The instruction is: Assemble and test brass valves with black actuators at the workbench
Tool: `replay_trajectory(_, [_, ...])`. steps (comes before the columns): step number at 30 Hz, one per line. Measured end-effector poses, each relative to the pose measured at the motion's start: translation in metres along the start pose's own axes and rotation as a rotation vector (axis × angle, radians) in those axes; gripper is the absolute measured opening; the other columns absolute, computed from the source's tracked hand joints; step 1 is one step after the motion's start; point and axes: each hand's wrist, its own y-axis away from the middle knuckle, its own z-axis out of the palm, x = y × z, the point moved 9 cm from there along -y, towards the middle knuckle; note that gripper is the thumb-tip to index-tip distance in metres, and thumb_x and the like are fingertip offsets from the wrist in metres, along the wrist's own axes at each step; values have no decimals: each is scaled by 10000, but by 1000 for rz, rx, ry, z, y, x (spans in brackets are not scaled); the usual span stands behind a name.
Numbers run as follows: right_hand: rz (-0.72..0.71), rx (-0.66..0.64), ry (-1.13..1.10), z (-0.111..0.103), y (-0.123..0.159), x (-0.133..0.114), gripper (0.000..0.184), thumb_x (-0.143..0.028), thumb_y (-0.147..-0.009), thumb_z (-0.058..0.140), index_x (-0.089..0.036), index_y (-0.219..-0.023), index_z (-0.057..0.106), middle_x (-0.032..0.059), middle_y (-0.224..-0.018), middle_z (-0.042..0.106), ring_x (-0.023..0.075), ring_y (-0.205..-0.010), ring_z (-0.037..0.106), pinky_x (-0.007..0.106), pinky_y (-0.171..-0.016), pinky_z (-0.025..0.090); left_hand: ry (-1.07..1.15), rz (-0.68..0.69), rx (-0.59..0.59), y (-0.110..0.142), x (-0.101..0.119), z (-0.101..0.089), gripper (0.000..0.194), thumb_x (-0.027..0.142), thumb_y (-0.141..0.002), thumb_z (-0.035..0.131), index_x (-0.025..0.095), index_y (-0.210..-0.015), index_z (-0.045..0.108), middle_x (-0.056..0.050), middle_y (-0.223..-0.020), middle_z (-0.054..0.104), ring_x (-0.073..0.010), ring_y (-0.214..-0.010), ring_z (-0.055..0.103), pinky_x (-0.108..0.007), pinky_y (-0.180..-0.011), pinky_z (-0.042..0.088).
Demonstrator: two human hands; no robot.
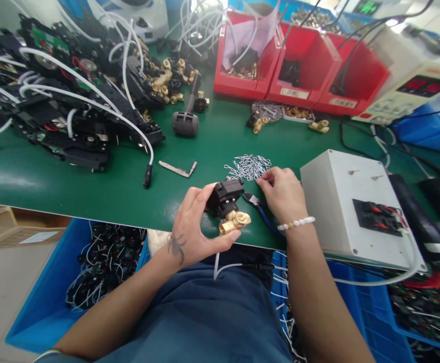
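My left hand (197, 227) is closed around a black motorised valve: its black housing (229, 189) sits on top and a brass valve body (235, 222) below. A white cable hangs beneath it. My right hand (284, 194) has thumb and fingertips pinched together at the right edge of a pile of bent-wire cotter clips (248, 166); what lies between the fingertips is too small to make out. Blue-handled cutting pliers (259, 207) lie on the green bench between my two hands, partly hidden by my right hand.
A grey box (340, 201) with switches stands at the right. A mallet (185, 121) and an L-shaped tool (177, 169) lie further left. Red bins (291, 93) line the back. Black assemblies (68, 111) with white cables crowd the left. Blue crates (42, 297) sit below the bench.
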Motion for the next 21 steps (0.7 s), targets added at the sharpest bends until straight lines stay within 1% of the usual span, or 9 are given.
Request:
replay_trajectory(3, [-35,-48,48,6,0,-8,74,-174,-843,612,-169,-775,642,87,-853,579,238,-849,562,400,-825,472,-11,25,-2,0,3,0,700,438,-767,698,172,-1352,420,-67,-1074,524,-197,-911,565,-343,-814,539])
replay_trajectory(6, [-59,-62,84,5,-1,-11,50,-161,-845,606,-154,-866,652,109,-906,610,253,-893,574,406,-848,471,-18,25,-2,0,2,0,701,444,-776,693,171,-1358,414,-68,-1071,522,-196,-908,564,-348,-814,541])
replay_trajectory(8, [-69,-65,103,4,-3,-13,96,-152,-841,601,-147,-922,653,118,-920,624,259,-900,578,408,-845,475,-19,20,-11,0,1,1,702,448,-775,694,173,-1357,414,-68,-1067,524,-196,-900,565,-354,-811,543])
replay_trajectory(13, [-105,-82,142,5,-5,-22,94,-128,-825,569,-151,-831,660,137,-909,639,245,-818,580,406,-815,478,-11,21,-20,-1,0,1,703,451,-771,697,177,-1353,414,-68,-1059,530,-202,-903,572,-360,-805,547])
replay_trajectory(16, [-108,-77,152,4,-5,-25,130,-117,-824,537,-130,-847,665,161,-922,655,246,-798,589,410,-796,481,-12,22,-17,0,0,1,705,452,-770,695,182,-1357,412,-69,-1066,532,-202,-900,575,-362,-805,548])
replay_trajectory(18, [-101,-72,144,3,-6,-24,154,-112,-826,519,-122,-867,667,160,-908,668,244,-787,598,406,-787,484,-14,24,-9,0,0,0,698,452,-772,690,191,-1357,413,-66,-1063,532,-201,-895,575,-361,-804,549])
replay_trajectory(21, [-79,-65,110,0,-6,-20,182,-113,-834,513,-119,-931,667,135,-886,685,234,-794,616,391,-790,495,-11,37,-6,-1,2,0,693,450,-773,690,192,-1355,418,-65,-1059,535,-200,-891,577,-357,-799,550])
